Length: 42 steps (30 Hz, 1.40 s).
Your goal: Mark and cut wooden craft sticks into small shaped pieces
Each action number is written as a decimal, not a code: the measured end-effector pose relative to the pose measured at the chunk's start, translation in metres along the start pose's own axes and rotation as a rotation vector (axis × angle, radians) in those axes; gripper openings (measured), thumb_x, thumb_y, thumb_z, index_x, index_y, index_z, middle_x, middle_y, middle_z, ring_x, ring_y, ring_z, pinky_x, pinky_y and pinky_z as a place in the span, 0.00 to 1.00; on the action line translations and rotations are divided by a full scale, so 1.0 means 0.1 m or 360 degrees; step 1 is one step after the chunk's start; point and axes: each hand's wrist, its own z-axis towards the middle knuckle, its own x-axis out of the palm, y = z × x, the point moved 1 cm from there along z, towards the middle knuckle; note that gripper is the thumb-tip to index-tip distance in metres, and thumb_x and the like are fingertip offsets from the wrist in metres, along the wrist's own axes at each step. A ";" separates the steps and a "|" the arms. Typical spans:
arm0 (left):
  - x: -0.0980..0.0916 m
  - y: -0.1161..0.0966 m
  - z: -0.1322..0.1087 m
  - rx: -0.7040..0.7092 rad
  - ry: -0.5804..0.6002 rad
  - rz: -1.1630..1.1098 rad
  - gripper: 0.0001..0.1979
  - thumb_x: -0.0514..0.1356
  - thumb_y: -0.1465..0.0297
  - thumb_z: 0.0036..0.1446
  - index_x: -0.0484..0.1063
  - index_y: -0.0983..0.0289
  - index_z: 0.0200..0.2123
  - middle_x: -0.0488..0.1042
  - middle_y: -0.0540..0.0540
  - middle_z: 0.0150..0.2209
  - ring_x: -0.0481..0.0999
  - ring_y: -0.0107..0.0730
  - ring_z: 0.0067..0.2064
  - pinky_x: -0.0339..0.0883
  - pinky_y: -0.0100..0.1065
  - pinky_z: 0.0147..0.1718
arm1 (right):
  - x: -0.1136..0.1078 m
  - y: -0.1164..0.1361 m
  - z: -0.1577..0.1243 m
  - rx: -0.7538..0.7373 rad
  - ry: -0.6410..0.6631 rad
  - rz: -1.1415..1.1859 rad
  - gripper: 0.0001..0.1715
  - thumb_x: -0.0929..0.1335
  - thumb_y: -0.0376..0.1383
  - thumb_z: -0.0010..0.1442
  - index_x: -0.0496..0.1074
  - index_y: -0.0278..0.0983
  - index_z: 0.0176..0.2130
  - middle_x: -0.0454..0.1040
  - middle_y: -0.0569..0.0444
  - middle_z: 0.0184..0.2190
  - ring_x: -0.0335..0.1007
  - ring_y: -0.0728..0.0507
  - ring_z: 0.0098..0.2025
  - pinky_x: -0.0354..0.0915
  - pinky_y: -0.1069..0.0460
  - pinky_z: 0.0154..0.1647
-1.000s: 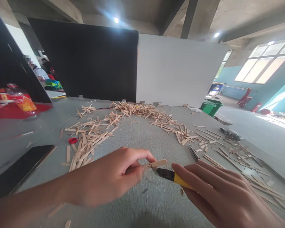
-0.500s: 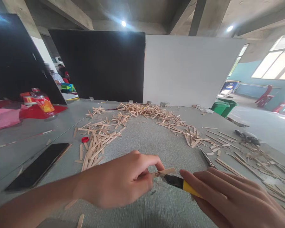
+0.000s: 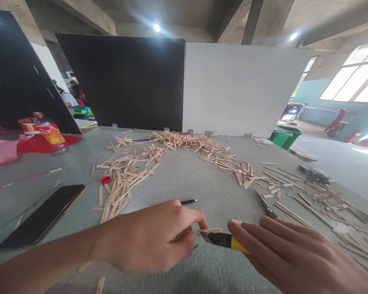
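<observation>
My left hand (image 3: pixel 153 237) is closed in a pinch on a small wooden stick (image 3: pixel 213 230) held flat just above the grey table (image 3: pixel 190 175). My right hand (image 3: pixel 291 255) grips a yellow and black utility knife (image 3: pixel 225 241), its blade end against the stick beside my left thumb. A black pen (image 3: pixel 188 201) lies just beyond my left hand. Scissors (image 3: pixel 265 204) lie on the table past my right hand.
Heaps of wooden sticks (image 3: pixel 184 143) arc across the table, with more strips (image 3: pixel 325 200) at the right. A black phone (image 3: pixel 39 216) lies at the left, a red cap (image 3: pixel 105 180) near the sticks, a bottle (image 3: pixel 44 130) on red paper far left. Black and white boards (image 3: pixel 233 90) stand behind.
Both hands stay together on the stick and knife, shifted slightly lower in view. The camera has moved a little, and the pen beyond my left hand is now uncovered.
</observation>
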 end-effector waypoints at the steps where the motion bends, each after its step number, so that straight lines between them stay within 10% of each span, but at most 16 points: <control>1: 0.00 0.01 0.01 0.0004 0.0005 -0.0002 0.17 0.52 0.68 0.69 0.76 0.55 0.55 0.66 0.47 0.24 0.64 0.31 0.23 0.52 0.30 0.21 | -0.01 -0.01 0.01 -0.0010 0.0042 0.0020 0.27 0.60 0.32 0.74 0.66 0.31 0.68 0.85 0.42 0.48 0.84 0.35 0.43 0.79 0.44 0.34; 27: 0.14 0.14 0.23 0.0068 0.0020 0.0024 0.17 0.53 0.71 0.69 0.71 0.57 0.58 0.68 0.47 0.27 0.67 0.32 0.27 0.57 0.33 0.29 | 0.08 -0.07 0.02 -0.0044 0.0129 -0.0132 0.27 0.62 0.26 0.68 0.67 0.29 0.64 0.78 0.52 0.35 0.72 0.43 0.30 0.64 0.46 0.30; 32: 0.39 0.48 0.63 0.0112 0.0293 -0.0245 0.13 0.53 0.74 0.69 0.64 0.61 0.55 0.68 0.45 0.26 0.68 0.32 0.26 0.60 0.32 0.29 | 0.50 -0.15 -0.05 -0.0054 0.0254 -0.0358 0.35 0.70 0.26 0.53 0.68 0.38 0.59 0.75 0.58 0.34 0.69 0.45 0.27 0.54 0.44 0.26; 42: 0.56 1.02 1.11 0.0184 0.0930 -0.0730 0.14 0.62 0.67 0.68 0.57 0.57 0.48 0.77 0.45 0.25 0.71 0.29 0.18 0.64 0.27 0.18 | 0.90 -0.16 0.06 -0.0252 0.0425 -0.0394 0.12 0.73 0.36 0.66 0.65 0.41 0.40 0.69 0.62 0.29 0.65 0.45 0.24 0.40 0.42 0.24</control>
